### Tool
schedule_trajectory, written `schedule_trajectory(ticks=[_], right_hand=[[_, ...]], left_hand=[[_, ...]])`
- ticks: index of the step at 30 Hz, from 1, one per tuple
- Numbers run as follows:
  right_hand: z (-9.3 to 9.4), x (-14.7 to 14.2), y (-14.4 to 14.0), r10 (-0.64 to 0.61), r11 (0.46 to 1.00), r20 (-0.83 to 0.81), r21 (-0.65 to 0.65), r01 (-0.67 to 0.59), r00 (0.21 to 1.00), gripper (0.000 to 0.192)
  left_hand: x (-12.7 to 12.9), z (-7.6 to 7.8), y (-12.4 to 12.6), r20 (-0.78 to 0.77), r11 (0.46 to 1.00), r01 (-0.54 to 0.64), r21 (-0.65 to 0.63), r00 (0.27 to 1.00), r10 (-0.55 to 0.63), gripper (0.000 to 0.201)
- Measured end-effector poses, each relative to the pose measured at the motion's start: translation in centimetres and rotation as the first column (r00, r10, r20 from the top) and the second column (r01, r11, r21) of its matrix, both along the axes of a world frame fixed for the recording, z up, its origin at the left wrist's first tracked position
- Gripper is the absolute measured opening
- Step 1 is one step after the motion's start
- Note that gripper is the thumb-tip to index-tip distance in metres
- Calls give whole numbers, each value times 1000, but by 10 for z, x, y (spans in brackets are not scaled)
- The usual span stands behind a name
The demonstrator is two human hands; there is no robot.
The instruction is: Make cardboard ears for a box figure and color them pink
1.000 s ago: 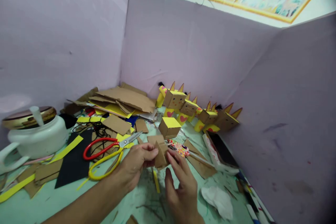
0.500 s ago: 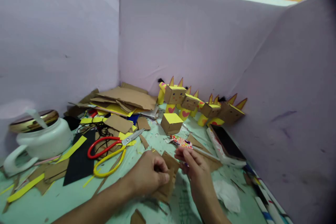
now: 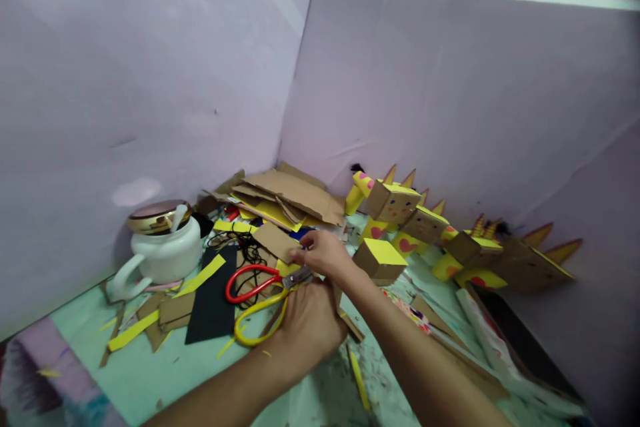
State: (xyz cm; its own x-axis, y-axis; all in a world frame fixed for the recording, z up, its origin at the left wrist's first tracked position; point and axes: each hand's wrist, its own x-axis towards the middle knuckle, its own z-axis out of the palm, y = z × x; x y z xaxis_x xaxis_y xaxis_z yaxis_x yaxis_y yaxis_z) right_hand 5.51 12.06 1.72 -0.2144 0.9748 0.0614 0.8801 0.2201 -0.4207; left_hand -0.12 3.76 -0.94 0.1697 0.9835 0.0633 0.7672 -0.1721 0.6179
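My left hand (image 3: 307, 323) is curled into a fist low on the green table, shut on a folded brown cardboard piece that it almost wholly hides. My right hand (image 3: 324, 255) reaches left across it. Its fingertips lie at the edge of a flat brown cardboard piece (image 3: 274, 240), just above the blades of the red-and-yellow scissors (image 3: 299, 275). I see nothing held in the right hand. A brown cube with a yellow top (image 3: 380, 259) stands just right of that hand.
A white pot with a gold lid (image 3: 163, 255) stands at the left by the purple wall. A cardboard stack (image 3: 295, 190) lies at the back. Several yellow-and-brown box figures (image 3: 395, 200) line the back wall. A black sheet (image 3: 213, 300) and yellow strips lie left of the scissors.
My right hand has left the cardboard piece and reached left and forward to the scissors. My left hand stays closed on the piece. The view has swung left.
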Motion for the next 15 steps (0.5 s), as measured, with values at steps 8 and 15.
schedule_trajectory(ticks=[8, 15], right_hand=[[-16, -30, 23, 22, 999, 150, -27, -18, 988, 26], [17, -13, 31, 118, 988, -54, 104, -112, 992, 35]], left_hand=[[-3, -15, 9, -15, 1000, -18, -11, 1000, 18, 30], [-6, -11, 7, -32, 999, -4, 47, 999, 6, 23]])
